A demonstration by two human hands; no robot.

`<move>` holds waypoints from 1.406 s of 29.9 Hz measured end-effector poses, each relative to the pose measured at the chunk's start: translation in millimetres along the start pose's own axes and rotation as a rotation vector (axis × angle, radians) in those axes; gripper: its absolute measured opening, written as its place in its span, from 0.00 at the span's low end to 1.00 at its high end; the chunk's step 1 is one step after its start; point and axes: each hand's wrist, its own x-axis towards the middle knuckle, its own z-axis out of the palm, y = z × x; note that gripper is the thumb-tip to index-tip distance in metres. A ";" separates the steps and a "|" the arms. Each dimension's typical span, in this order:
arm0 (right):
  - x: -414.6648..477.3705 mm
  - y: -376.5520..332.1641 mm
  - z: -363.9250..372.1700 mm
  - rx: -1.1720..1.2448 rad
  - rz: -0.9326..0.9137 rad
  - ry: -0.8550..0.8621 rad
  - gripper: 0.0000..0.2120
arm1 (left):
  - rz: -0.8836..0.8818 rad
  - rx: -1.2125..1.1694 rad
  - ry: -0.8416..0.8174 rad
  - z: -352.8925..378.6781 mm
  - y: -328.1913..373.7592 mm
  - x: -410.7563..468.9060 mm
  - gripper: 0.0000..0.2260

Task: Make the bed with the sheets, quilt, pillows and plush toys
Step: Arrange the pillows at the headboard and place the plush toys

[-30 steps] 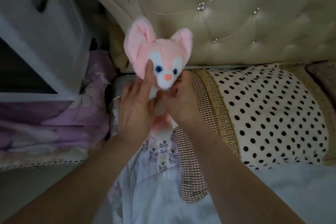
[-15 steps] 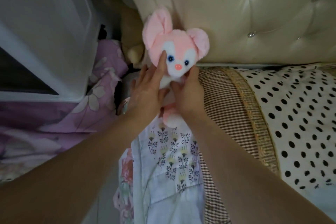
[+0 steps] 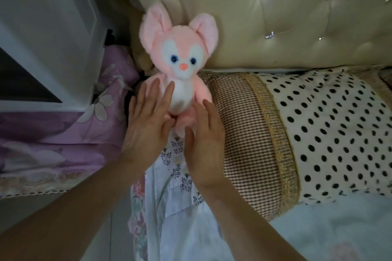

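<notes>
A pink plush toy (image 3: pixel 180 53) with big ears and blue eyes sits upright at the bed's left corner, leaning back on the beige tufted headboard (image 3: pixel 286 17). My left hand (image 3: pixel 148 121) lies flat in front of it with straight fingers, the fingertips at its white belly. My right hand (image 3: pixel 203 135) is flat too, beside the toy's pink leg. Neither hand holds anything. To the right lies a pillow (image 3: pixel 297 133) with a checked end and a polka-dot cover. A pale floral sheet (image 3: pixel 182 207) covers the bed below the toy.
A white bedside cabinet (image 3: pixel 46 34) stands at the left. Purple floral fabric (image 3: pixel 63 133) lies between it and the bed. A dark gap runs behind the toy at the headboard's left edge.
Both hands have let go of the plush toy and drawn back a little with fingers straightened. The toy now sits on its own against the headboard.
</notes>
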 end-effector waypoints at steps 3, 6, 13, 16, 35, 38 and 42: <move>-9.6 -1.1 -16.1 0.012 -0.020 -0.003 0.26 | 0.022 0.038 0.010 4.7 14.5 -14.8 0.32; -17.5 -4.0 -33.2 0.015 -0.036 0.010 0.26 | 0.019 0.051 0.021 7.2 31.7 -21.4 0.35; -19.5 9.4 -55.1 0.018 -0.071 -0.008 0.32 | -0.339 -0.010 0.172 5.5 44.2 19.8 0.47; 5.9 1.4 -51.5 0.050 -0.067 -0.033 0.33 | -0.343 0.005 0.144 5.0 24.8 51.2 0.56; 112.3 -8.1 -13.4 0.386 0.147 0.041 0.29 | -0.096 -0.179 0.120 7.0 25.7 77.1 0.45; 110.3 -3.0 -10.8 0.400 0.163 0.036 0.26 | -0.131 -0.197 0.081 10.9 27.8 78.1 0.44; 104.3 -2.2 -19.6 0.401 0.123 0.003 0.28 | -0.125 -0.125 0.117 9.8 28.6 76.6 0.50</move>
